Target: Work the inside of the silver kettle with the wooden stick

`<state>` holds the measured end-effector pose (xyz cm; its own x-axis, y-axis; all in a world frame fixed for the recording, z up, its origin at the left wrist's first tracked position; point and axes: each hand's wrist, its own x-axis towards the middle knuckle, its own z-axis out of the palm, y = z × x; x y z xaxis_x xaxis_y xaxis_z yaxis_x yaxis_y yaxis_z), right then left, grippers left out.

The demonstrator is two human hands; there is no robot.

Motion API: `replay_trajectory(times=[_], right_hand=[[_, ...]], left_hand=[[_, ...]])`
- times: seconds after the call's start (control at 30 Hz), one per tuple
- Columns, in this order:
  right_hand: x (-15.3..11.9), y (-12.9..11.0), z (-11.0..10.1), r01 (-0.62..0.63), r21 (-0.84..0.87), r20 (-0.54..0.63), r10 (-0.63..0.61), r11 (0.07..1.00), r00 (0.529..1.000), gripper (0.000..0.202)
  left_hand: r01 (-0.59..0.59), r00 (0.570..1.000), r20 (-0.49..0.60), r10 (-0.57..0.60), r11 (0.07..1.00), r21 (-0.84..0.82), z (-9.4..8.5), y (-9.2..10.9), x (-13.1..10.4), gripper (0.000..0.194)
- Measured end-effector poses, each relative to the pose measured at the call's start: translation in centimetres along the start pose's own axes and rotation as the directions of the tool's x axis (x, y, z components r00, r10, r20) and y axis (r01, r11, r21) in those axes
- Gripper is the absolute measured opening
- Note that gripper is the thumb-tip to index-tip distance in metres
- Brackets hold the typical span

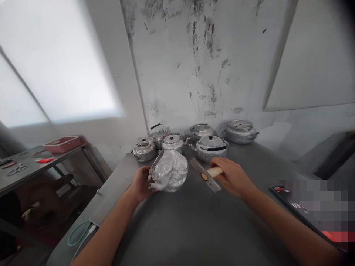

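Silvery kettles (210, 142) beyond left grip (142, 184) tight on dented kettle (172, 171), right grip (232, 176) on hammer (199, 169)

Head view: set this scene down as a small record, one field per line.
Left hand: holds a dented kettle, raised over the table
Right hand: holds a hammer by its wooden handle
Hammer and held kettle: apart, side by side
Back of table: six more kettles, near the wall
Right side: phone, partly blurred out
Left edge: cable
Side table: pink basket, scissors
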<state>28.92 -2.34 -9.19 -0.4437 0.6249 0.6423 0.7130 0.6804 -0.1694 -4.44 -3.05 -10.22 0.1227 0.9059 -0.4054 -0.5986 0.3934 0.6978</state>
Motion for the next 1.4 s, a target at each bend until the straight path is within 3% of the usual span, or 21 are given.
replay_trajectory(times=[0.23,0.4,0.53,0.63,0.77,0.87,0.93,1.13,1.27,1.4], right_hand=[[0.1,0.5,-0.3,-0.049,-0.025,0.012,0.049,0.998,0.999,0.007],[0.3,0.6,-0.7,-0.12,-0.057,0.055,0.123,0.991,0.991,0.018],[0.2,0.4,-0.9,-0.161,-0.069,0.121,0.169,0.985,0.978,0.02],[0.0,-0.2,-1.2,-0.168,-0.064,0.194,0.177,0.984,0.965,0.026],[-0.2,-1.4,-1.3,-0.167,-0.037,0.318,0.17,0.985,0.933,0.03],[-0.3,-2.1,-0.9,-0.236,-0.029,0.45,0.224,0.971,0.864,0.026],[-0.4,-2.5,-0.5,-0.259,-0.061,0.503,0.254,0.964,0.826,0.023],[-0.7,-3.3,0.5,-0.269,-0.162,0.564,0.313,0.949,0.764,0.022],[-0.6,-3.4,0.8,-0.263,-0.168,0.545,0.312,0.95,0.778,0.03],[-0.2,-3.1,0.6,-0.203,-0.228,0.551,0.299,0.952,0.779,0.034]], left_hand=[[0.015,1.0,-0.015,-0.014,0.998,0.06,1.1,0.1,-0.9,0.014],[-0.031,0.999,-0.022,0.034,0.995,0.097,1.4,0.2,-1.7,0.017],[-0.152,0.985,-0.045,0.164,0.968,0.198,1.5,0.2,-1.9,0.028],[-0.318,0.924,-0.042,0.381,0.822,0.472,1.3,0.3,-1.9,0.046],[-0.435,0.853,0.096,0.513,0.598,0.674,1.1,0.2,-2.7,0.061],[-0.375,0.832,0.124,0.541,0.384,0.844,1.4,0.0,-3.9,0.058],[-0.342,0.817,0.127,0.562,0.297,0.891,1.6,0.1,-4.5,0.06],[-0.294,0.834,0.085,0.545,0.308,0.905,1.8,0.8,-4.4,0.063],[-0.298,0.818,0.105,0.565,0.262,0.918,1.8,0.7,-4.3,0.064],[-0.369,0.771,0.205,0.602,0.161,0.915,2.7,0.5,-4.1,0.063]])
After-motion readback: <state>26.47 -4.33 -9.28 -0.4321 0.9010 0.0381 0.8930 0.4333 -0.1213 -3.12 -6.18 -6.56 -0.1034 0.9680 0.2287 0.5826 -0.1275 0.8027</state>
